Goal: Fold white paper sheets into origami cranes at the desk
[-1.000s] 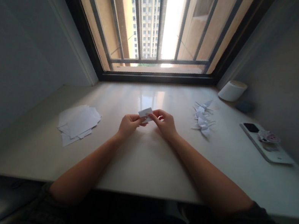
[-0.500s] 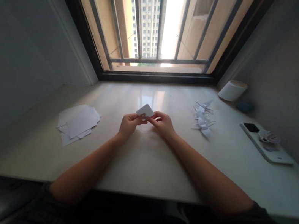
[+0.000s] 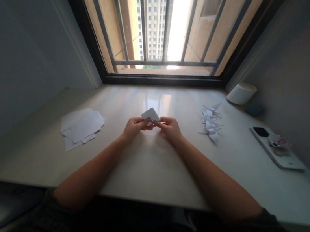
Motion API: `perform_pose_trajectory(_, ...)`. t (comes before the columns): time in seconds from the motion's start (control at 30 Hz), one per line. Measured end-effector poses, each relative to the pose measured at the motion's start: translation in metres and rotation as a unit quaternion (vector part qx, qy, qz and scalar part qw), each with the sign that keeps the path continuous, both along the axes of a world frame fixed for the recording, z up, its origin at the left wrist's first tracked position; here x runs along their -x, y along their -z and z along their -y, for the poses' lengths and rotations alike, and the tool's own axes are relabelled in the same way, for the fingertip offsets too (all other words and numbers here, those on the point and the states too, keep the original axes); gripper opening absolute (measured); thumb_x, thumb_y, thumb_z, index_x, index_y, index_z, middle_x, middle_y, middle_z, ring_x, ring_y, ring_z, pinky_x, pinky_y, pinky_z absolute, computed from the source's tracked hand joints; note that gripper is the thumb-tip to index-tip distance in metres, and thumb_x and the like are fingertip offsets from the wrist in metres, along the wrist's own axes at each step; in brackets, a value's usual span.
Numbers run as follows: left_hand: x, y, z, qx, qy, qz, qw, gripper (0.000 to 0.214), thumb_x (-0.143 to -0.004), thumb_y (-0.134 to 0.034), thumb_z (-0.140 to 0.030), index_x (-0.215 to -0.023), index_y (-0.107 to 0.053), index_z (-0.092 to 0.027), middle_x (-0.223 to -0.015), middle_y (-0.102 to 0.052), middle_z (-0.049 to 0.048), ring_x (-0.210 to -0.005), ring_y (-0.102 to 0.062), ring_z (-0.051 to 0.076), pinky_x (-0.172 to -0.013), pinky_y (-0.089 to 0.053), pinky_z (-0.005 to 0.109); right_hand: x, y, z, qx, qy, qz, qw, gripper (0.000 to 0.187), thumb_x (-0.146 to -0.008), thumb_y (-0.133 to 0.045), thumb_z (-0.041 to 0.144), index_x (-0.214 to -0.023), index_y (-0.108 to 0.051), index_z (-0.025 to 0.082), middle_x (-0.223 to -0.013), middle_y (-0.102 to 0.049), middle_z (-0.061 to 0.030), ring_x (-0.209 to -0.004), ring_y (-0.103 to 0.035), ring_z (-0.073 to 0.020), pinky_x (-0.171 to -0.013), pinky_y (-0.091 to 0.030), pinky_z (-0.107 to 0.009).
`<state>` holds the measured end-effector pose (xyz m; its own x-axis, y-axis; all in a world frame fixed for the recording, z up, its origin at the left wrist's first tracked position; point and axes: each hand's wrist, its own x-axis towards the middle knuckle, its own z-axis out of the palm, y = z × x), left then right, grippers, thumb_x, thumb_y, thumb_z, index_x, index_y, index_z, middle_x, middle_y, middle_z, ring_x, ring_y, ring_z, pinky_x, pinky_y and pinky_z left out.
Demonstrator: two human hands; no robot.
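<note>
A small folded piece of white paper (image 3: 151, 113) is held up in front of me, its pointed corner toward the window. My left hand (image 3: 135, 127) pinches its lower left part between thumb and fingers. At the lower right edge, my right hand (image 3: 171, 127) grips the same paper with closed fingertips. The fingers cover the lower part of the folds. To the right of my hands, several folded paper cranes (image 3: 210, 125) stand in a row. A loose stack of white paper sheets (image 3: 83, 127) lies to the left.
All this rests on a pale, glossy tabletop (image 3: 151, 171) below a barred window (image 3: 162, 75). At the right lies a phone (image 3: 278, 154) with a round grip on its back. A white cylindrical object (image 3: 241, 94) and a small dark item (image 3: 254, 110) are by the right wall.
Both hands stay around the folded paper in nearly the same place. My fingers have shifted slightly along its lower edge.
</note>
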<state>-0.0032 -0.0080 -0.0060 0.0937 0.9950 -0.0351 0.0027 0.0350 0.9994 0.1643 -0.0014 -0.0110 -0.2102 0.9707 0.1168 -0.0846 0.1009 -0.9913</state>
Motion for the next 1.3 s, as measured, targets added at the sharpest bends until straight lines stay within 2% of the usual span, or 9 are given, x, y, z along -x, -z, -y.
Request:
perform_pose_trajectory(0.23, 0.002, -0.001, -0.002, 0.012, 0.015, 0.004, 1.000, 0.044, -0.066, -0.073, -0.055, -0.083, -0.074, -0.014, -0.080, -0.074, 0.0111, -0.066, -0.067, 0.018, -0.068, -0.046, 0.029, -0.004, 0.000, -0.003, -0.032, -0.025, -0.014, 0.999, 0.035, -0.068, -0.070, 0.052, -0.063, -0.071, 0.018, -0.065, -0.069, -0.0030, -0.065, -0.060, -0.0155, -0.069, -0.044, -0.030)
perform_pose_trajectory(0.4, 0.003, -0.002, -0.002, 0.021, 0.008, 0.006, 1.000, 0.046, -0.064, -0.073, -0.056, -0.083, -0.074, -0.014, -0.081, -0.074, 0.0118, -0.066, -0.067, 0.019, -0.070, -0.046, 0.031, -0.004, 0.006, -0.007, -0.042, -0.032, -0.015, 0.999, 0.038, -0.071, -0.065, 0.056, -0.066, -0.071, 0.019, -0.066, -0.069, -0.0037, -0.065, -0.059, -0.0153, -0.066, -0.042, -0.029)
perform_pose_trajectory(0.6, 0.007, -0.007, -0.001, 0.026, -0.065, 0.008, 0.998, 0.050, -0.059, -0.075, -0.060, -0.083, -0.074, -0.016, -0.085, -0.074, 0.0127, -0.075, -0.068, 0.022, -0.071, -0.045, 0.032, -0.005, 0.007, -0.007, -0.051, 0.041, 0.010, 0.998, 0.052, -0.081, -0.048, 0.064, -0.076, -0.072, 0.018, -0.069, -0.067, -0.0054, -0.067, -0.060, -0.0159, -0.063, -0.043, -0.028)
perform_pose_trajectory(0.7, 0.005, -0.007, 0.000, 0.027, -0.073, 0.012, 0.997, 0.050, -0.059, -0.075, -0.059, -0.085, -0.074, -0.017, -0.087, -0.073, 0.0118, -0.083, -0.067, 0.023, -0.072, -0.045, 0.031, -0.004, 0.007, -0.006, -0.074, 0.044, 0.056, 0.995, 0.046, -0.078, -0.056, 0.062, -0.081, -0.072, 0.019, -0.073, -0.068, -0.0049, -0.071, -0.061, -0.0166, -0.067, -0.045, -0.029)
perform_pose_trajectory(0.83, 0.001, -0.005, 0.003, 0.009, -0.063, -0.017, 0.998, 0.046, -0.060, -0.074, -0.058, -0.081, -0.075, -0.018, -0.087, -0.072, 0.0094, -0.088, -0.064, 0.022, -0.071, -0.045, 0.029, 0.000, 0.009, -0.004, -0.091, 0.040, 0.092, 0.991, 0.041, -0.072, -0.065, 0.059, -0.070, -0.068, 0.018, -0.071, -0.067, -0.0035, -0.068, -0.060, -0.0167, -0.064, -0.046, -0.028)
perform_pose_trajectory(0.97, -0.002, -0.005, 0.005, -0.013, -0.053, -0.024, 0.998, 0.042, -0.061, -0.074, -0.056, -0.080, -0.075, -0.019, -0.085, -0.071, 0.0073, -0.083, -0.060, 0.019, -0.070, -0.044, 0.028, 0.001, 0.010, -0.004, -0.102, 0.042, 0.091, 0.990, 0.039, -0.074, -0.065, 0.056, -0.067, -0.066, 0.018, -0.067, -0.066, -0.0033, -0.066, -0.061, -0.0165, -0.063, -0.046, -0.028)
perform_pose_trajectory(1.3, -0.003, -0.006, 0.005, 0.005, -0.041, 0.031, 0.999, 0.038, -0.070, -0.066, -0.052, -0.077, -0.072, -0.016, -0.085, -0.068, 0.0087, -0.080, -0.060, 0.019, -0.064, -0.045, 0.027, 0.001, 0.010, -0.006, -0.108, 0.043, 0.104, 0.988, 0.034, -0.077, -0.062, 0.051, -0.068, -0.065, 0.018, -0.070, -0.068, -0.0045, -0.068, -0.062, -0.0174, -0.064, -0.046, -0.029)
